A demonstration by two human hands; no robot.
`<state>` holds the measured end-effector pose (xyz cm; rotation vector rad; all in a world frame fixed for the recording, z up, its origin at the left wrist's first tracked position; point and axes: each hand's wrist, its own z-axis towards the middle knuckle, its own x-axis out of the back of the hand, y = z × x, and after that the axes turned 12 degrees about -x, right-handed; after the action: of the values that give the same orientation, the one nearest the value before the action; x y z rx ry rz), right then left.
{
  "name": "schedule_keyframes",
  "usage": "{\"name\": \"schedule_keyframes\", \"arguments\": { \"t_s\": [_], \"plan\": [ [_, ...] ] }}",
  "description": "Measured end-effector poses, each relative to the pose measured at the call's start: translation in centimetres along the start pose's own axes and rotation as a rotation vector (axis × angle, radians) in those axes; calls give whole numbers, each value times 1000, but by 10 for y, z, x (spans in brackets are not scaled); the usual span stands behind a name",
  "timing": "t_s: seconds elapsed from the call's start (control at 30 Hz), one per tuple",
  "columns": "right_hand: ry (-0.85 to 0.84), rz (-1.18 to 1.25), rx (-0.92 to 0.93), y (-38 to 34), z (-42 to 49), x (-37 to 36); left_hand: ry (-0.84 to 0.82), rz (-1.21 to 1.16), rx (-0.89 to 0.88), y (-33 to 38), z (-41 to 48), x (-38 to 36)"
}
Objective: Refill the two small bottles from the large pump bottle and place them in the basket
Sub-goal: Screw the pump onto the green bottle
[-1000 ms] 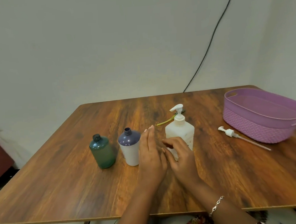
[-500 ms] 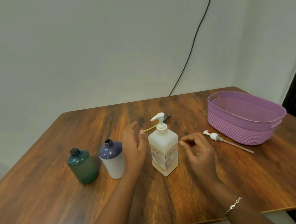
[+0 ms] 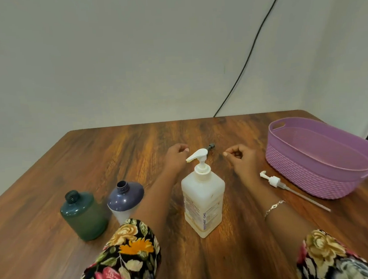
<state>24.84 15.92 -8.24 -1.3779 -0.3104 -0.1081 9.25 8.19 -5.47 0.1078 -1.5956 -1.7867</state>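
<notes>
Two uncapped small bottles, a green bottle (image 3: 83, 214) and a purple bottle (image 3: 125, 198), stood on the surface (image 3: 114, 157) left of one pump bottle (image 3: 202, 201). One basket (image 3: 311, 174) sat to the right. The right hand (image 3: 241, 157) had its fingers curled on nothing; the left hand (image 3: 177, 156) had a grip I could not tell.

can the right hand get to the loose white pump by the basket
Probably yes: the loose pump lies uncovered on the table beside the basket, with nothing between it and the right hand, which looks empty.

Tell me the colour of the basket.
The basket is light purple, seen best in the head view.
</notes>
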Motion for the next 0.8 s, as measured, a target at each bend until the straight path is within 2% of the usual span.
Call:
{"name": "schedule_keyframes", "arguments": {
  "t_s": [0.4,0.57,0.8],
  "plan": [
    [-137,286,-657,20,80,-56,-182,151,45,-22,73,-28],
    [-143,374,-765,28,90,-79,-231,182,75,-32,89,-43],
    [-130,333,-727,35,93,-94,-375,170,144,-34,92,-62]
  ]
}}
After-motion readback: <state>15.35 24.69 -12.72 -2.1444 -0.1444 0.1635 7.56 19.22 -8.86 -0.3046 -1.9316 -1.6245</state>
